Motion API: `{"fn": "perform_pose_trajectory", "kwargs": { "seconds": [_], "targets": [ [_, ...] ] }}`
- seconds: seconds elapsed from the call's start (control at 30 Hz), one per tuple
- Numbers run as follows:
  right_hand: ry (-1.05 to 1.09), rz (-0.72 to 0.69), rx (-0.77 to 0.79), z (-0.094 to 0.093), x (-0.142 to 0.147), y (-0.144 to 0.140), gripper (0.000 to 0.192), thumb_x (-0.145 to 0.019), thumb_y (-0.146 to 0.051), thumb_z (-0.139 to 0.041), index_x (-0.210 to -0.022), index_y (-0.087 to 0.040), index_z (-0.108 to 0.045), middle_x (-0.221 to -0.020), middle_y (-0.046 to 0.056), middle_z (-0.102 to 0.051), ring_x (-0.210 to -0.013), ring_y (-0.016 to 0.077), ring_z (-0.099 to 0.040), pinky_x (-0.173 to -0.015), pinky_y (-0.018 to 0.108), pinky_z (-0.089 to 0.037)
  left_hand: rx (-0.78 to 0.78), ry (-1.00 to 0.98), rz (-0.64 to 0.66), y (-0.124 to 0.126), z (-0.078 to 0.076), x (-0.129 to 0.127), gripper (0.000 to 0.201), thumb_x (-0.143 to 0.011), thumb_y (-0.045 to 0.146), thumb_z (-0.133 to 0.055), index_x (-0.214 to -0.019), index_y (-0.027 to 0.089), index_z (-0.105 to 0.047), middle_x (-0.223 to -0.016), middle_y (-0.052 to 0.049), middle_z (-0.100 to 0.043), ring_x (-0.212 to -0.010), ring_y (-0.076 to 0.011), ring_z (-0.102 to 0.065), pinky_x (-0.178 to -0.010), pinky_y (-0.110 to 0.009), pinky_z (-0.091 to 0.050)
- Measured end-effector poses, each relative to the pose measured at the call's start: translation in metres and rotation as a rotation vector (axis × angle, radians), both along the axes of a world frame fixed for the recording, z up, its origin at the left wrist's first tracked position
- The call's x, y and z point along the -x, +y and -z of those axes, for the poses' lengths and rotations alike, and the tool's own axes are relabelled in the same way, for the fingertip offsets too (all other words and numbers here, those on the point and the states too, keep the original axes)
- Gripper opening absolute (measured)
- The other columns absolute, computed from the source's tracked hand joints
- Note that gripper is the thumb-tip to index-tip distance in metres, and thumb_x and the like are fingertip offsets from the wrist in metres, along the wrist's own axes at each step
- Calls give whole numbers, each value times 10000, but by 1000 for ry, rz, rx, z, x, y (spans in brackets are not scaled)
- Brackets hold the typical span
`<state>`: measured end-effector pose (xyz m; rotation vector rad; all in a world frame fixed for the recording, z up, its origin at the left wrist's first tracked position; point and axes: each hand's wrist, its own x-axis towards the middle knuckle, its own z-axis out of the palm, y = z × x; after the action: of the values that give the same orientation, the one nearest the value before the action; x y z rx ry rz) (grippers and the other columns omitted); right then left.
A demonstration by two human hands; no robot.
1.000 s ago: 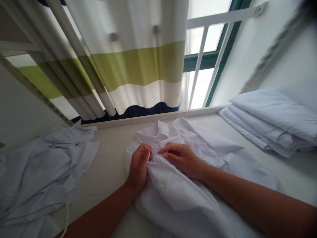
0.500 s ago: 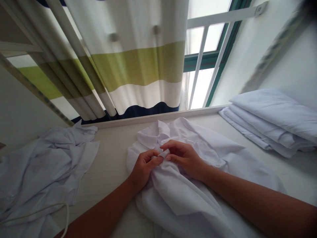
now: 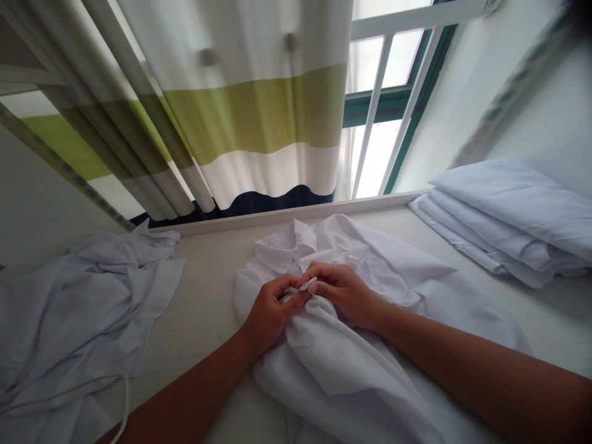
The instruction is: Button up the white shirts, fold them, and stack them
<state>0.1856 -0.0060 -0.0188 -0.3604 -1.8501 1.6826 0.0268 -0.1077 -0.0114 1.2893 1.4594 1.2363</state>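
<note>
A white collared shirt (image 3: 365,376) lies spread and rumpled on the pale surface, its collar pointing away from me. Just below the collar, my left hand (image 3: 276,302) pinches the front edge of the shirt between thumb and fingers. My right hand (image 3: 342,290) grips the same edge from the other side, its fingertips meeting those of the left. A small fold of cloth sticks up between the two. Whether a button sits under the fingertips is hidden.
At the right lies a stack of folded white cloth (image 3: 513,216). Another crumpled white shirt (image 3: 92,302) is at the left, with a thin white cable (image 3: 126,401) across it. Beyond the surface's raised edge (image 3: 277,216) hang a striped curtain (image 3: 259,117) and white railing bars (image 3: 370,117).
My right fingers have closed down over the cloth edge, and the upright fold between my hands shows less. The view has shifted slightly.
</note>
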Motion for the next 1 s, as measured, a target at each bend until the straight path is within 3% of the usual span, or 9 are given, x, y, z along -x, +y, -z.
{"fn": "perform_pose_trajectory", "kwargs": {
  "seconds": [0.33, 0.43, 0.57, 0.7, 0.8, 1.0],
  "targets": [
    [-14, 2, -39, -1, 1, 3, 243, -887, -418, -694, -859, -186, -760, -874, 33, -645, -838, 178, -594, -790, 301, -447, 8, 41, -60, -1, -1, -1, 289, -822, 443, -722, -802, 172, -627, -724, 25, -532, -690, -124, -442, -626, -220, -350],
    [28, 30, 2, 0, 1, 2, 242, -902, -422, -679, -848, -190, -722, -853, 24, -644, -826, 169, -577, -792, 294, -444, -42, -128, -65, -3, 1, 0, 223, -839, 405, -648, -835, 194, -578, -726, 24, -510, -665, -131, -435, -604, -227, -350],
    [67, 45, 243, 1, 3, 1, 285, -875, -468, -700, -850, -185, -671, -816, 14, -636, -762, 156, -553, -730, 281, -454, -110, -417, -65, -2, 5, 1, 198, -868, 347, -491, -915, 196, -610, -722, 8, -534, -661, -145, -466, -631, -241, -403],
    [62, 15, 244, -2, 3, 0, 278, -870, -450, -706, -863, -172, -695, -890, 35, -667, -847, 173, -578, -810, 298, -459, -78, -352, -170, 0, 5, 1, 182, -845, 283, -653, -1002, 194, -678, -793, 13, -634, -689, -115, -527, -645, -204, -414],
    [23, -10, 232, -4, 2, 1, 311, -865, -474, -705, -831, -165, -690, -843, 26, -655, -796, 161, -566, -769, 285, -451, -99, -345, -214, 2, 8, 1, 284, -801, 300, -762, -1058, 195, -701, -906, -10, -701, -778, -128, -601, -721, -218, -463],
    [-38, -39, 135, 2, 2, 2, 329, -878, -492, -685, -830, -167, -670, -783, 4, -629, -735, 141, -541, -713, 263, -434, -131, -339, -252, 7, 12, 3, 197, -763, 324, -808, -849, 172, -717, -895, -15, -691, -827, -147, -620, -775, -248, -491]
  ]
}}
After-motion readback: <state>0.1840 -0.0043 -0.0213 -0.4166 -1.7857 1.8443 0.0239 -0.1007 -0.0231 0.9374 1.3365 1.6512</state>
